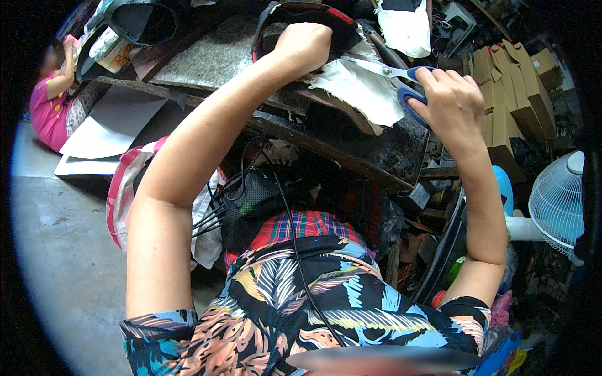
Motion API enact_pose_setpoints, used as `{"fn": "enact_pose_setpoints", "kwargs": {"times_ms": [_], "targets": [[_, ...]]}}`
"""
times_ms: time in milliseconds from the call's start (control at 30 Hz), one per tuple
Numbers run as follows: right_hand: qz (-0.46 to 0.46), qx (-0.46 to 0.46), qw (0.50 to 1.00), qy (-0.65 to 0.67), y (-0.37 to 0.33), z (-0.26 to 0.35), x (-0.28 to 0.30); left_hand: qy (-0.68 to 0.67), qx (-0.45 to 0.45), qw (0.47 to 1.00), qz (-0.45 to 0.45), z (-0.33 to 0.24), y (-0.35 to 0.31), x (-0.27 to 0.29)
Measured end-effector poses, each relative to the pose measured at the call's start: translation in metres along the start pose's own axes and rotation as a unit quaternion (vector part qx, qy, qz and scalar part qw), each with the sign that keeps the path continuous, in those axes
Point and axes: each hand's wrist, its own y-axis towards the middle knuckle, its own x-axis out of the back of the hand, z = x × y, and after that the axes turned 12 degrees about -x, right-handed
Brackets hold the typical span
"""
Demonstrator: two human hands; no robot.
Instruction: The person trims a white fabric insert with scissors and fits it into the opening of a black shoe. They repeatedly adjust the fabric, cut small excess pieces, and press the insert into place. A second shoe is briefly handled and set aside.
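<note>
My right hand grips a pair of scissors with blue handles, fingers and thumb in the loops. The handles are spread apart, and the blades point left over a white piece of fabric with ragged edges. My left hand is closed in a fist at the edge of a black piece with red edging. What its fingers pinch is hidden beneath the hand. White fabric hangs beside the black piece, over the bench's near edge.
The worn workbench carries a dark container and another white piece. White sheets lie at left, near a person in pink. Cardboard pieces and a white fan stand right. A black cable hangs before me.
</note>
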Motion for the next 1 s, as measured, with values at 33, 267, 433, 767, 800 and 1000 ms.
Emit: {"fn": "enact_pose_setpoints", "kwargs": {"times_ms": [33,267,433,767,800,1000], "targets": [[0.001,0.004,1.0,0.005,0.001,0.003,-0.003,-0.018,0.013,1.0,-0.008,0.002,0.0,0.0],[0.098,-0.039,0.99,0.091,-0.011,-0.014,-0.003,-0.064,0.023,0.995,0.074,0.002,-0.004,0.006],[0.156,-0.279,0.931,0.175,-0.035,-0.062,0.0,-0.006,-0.257,0.937,0.235,-0.024,-0.008,0.038],[0.207,-0.365,0.891,0.173,-0.03,-0.064,-0.096,-0.451,-0.219,0.853,0.144,-0.072,-0.029,0.108],[0.233,-0.359,0.88,0.208,-0.026,-0.059,-0.099,-0.401,-0.223,0.888,0.029,-0.06,-0.023,0.105],[-0.012,-0.075,0.919,0.387,0.007,-0.008,-0.03,-0.204,-0.135,0.968,0.059,0.016,-0.008,0.077]]}}
